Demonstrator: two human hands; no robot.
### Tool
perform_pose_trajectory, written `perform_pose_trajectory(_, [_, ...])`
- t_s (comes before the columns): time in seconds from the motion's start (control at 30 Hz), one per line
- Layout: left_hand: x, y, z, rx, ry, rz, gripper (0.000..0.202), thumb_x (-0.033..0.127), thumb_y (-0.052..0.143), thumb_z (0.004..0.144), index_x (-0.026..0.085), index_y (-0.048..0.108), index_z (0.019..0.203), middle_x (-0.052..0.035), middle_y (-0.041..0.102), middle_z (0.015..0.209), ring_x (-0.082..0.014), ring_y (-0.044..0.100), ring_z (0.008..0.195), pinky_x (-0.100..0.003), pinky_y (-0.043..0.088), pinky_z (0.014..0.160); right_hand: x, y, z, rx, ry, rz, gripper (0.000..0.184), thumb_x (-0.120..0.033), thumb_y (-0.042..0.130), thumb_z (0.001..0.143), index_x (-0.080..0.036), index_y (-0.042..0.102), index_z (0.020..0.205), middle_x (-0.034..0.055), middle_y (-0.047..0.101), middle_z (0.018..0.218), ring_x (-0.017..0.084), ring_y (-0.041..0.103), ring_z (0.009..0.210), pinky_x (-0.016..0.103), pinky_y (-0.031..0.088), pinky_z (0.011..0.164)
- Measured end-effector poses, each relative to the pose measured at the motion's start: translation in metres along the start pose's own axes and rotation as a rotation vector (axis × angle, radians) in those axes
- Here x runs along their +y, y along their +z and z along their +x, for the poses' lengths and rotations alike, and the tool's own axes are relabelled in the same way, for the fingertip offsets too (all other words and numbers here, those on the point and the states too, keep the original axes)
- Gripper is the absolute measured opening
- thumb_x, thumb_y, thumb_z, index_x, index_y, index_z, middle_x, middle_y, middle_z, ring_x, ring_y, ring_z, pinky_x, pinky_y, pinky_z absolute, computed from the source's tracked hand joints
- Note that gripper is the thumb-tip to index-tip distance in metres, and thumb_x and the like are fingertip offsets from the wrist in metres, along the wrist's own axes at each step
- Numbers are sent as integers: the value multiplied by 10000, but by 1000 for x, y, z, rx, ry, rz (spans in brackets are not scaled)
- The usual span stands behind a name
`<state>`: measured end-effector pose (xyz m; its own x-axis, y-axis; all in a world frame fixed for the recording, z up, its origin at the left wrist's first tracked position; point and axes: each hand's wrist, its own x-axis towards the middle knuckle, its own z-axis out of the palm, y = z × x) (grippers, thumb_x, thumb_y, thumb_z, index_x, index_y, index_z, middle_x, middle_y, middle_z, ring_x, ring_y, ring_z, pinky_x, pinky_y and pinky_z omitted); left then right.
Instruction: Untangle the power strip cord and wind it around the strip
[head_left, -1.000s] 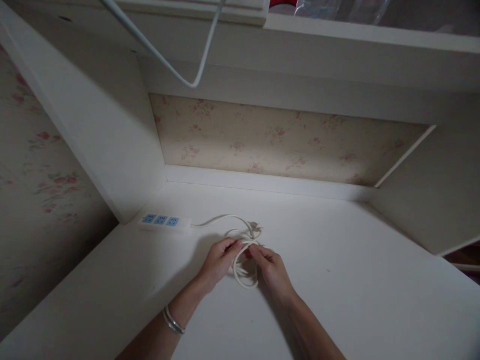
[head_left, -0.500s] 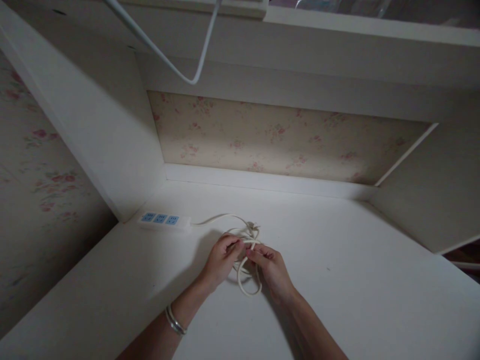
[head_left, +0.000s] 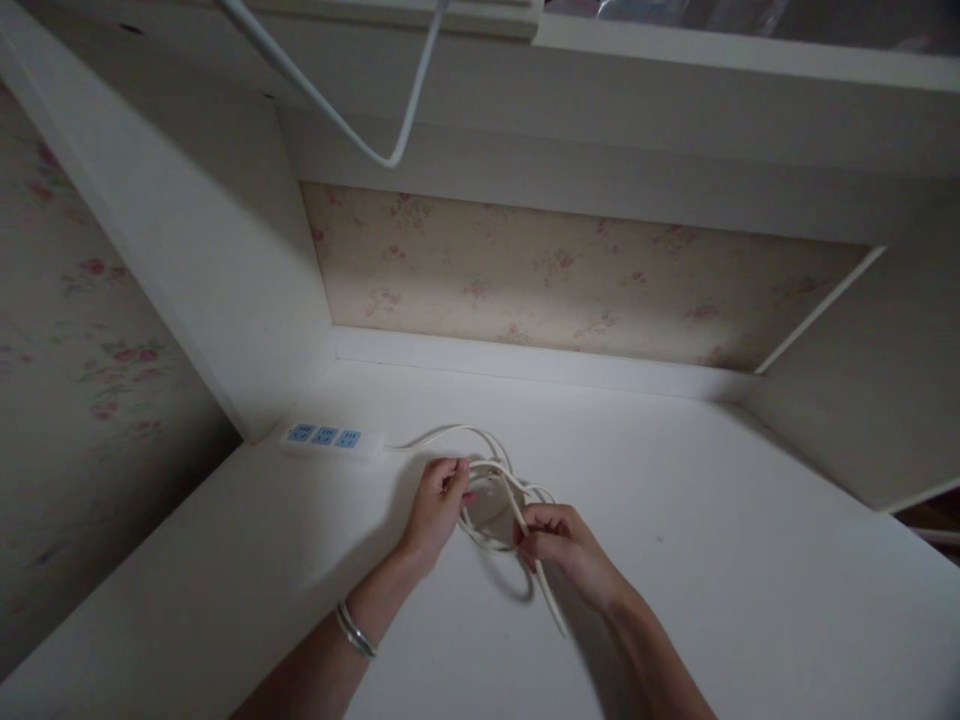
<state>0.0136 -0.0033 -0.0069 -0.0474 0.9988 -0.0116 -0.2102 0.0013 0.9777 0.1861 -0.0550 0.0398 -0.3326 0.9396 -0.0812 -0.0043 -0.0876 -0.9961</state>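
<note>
A white power strip (head_left: 334, 441) with blue sockets lies at the left of the white desk. Its cream power cord (head_left: 450, 429) runs right into loose loops between my hands. My left hand (head_left: 437, 505) pinches the cord at the loops' left side, thumb against fingers. At the lower right, my right hand (head_left: 556, 538) is closed round another stretch of the same cord, and a length of it sticks out below the fingers. The fingertips of both hands are partly hidden. I cannot make out the plug.
White side panels (head_left: 187, 230) rise left and right of the desk (head_left: 720, 600), with flowered wallpaper (head_left: 555, 270) behind. A bent white rod (head_left: 390, 160) hangs down at the upper left, below a shelf (head_left: 675, 110) across the top.
My right hand has moved right and slightly down with the cord, away from my left hand. The loops have spread wider between the hands. The power strip stays where it was.
</note>
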Motion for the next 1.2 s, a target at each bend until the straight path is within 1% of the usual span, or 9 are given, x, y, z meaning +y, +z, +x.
perform_pose_trajectory(0.13, [-3, 1, 0, -6, -1, -1, 386, 528, 617, 778, 168, 627, 916, -53, 581, 951, -167, 581, 849, -298, 569, 690, 5, -5, -2, -84, 54, -26, 70, -132, 517, 592, -150, 585, 586, -33, 485, 525, 91, 390, 510, 219, 276, 505])
perform_pose_trajectory(0.33, [-1, 1, -1, -54, 55, 75, 359, 539, 599, 783, 189, 632, 857, -51, 565, 1024, -162, 571, 837, -260, 558, 614, 9, 8, 0, -116, 52, -191, 40, -151, 540, 670, -157, 579, 659, -49, 425, 593, 91, 361, 585, 219, 273, 545])
perform_pose_trajectory(0.47, [5, 0, -4, -50, -19, 52, 396, 556, 581, 794, 210, 619, 981, -60, 583, 1063, -171, 580, 863, -262, 555, 625, 4, 13, -2, -255, 81, -277, 68, -158, 542, 681, -166, 538, 613, -54, 413, 579, 92, 351, 570, 226, 269, 540])
perform_pose_trajectory(0.6, [6, 3, -6, -140, -49, 79, 393, 560, 521, 837, 199, 597, 970, -64, 641, 1006, -151, 599, 805, -249, 538, 636, 6, 15, -1, -221, 2, -484, 138, -123, 501, 665, -181, 453, 550, -58, 378, 540, 91, 328, 544, 235, 232, 512])
perform_pose_trajectory(0.67, [5, 4, -6, -146, -26, 111, 392, 567, 502, 845, 191, 580, 927, -60, 649, 970, -136, 599, 735, -229, 523, 589, 8, 18, -1, -191, -59, -595, 158, -99, 487, 653, -186, 418, 539, -60, 371, 524, 88, 324, 527, 238, 216, 504])
perform_pose_trajectory(0.83, [1, 3, -4, -146, -15, 213, 441, 597, 453, 852, 216, 549, 1052, -31, 624, 871, -117, 570, 599, -194, 458, 446, 7, 22, -1, -211, -133, -736, 193, -59, 468, 631, -187, 363, 532, -61, 361, 511, 79, 319, 502, 239, 206, 499])
perform_pose_trajectory(0.93, [-1, 0, -1, -185, -30, 233, 409, 604, 412, 866, 225, 509, 982, -11, 636, 847, -89, 533, 504, -183, 417, 405, 5, 21, -3, -252, -142, -749, 203, -46, 456, 622, -184, 338, 531, -59, 344, 514, 78, 313, 505, 237, 206, 497])
perform_pose_trajectory(1.07, [0, -2, 2, -227, -96, 184, 394, 625, 404, 852, 234, 426, 898, -17, 654, 932, -78, 538, 475, -184, 408, 386, 7, 18, -4, -263, -140, -697, 212, -54, 466, 624, -182, 330, 524, -61, 321, 512, 76, 297, 504, 235, 197, 487])
perform_pose_trajectory(1.2, [7, 0, 1, -247, -144, 135, 407, 632, 444, 826, 231, 425, 888, -28, 651, 989, -79, 564, 507, -194, 441, 408, 7, 12, -5, -276, -96, -620, 195, -86, 501, 661, -180, 404, 522, -61, 346, 521, 79, 309, 510, 229, 218, 483])
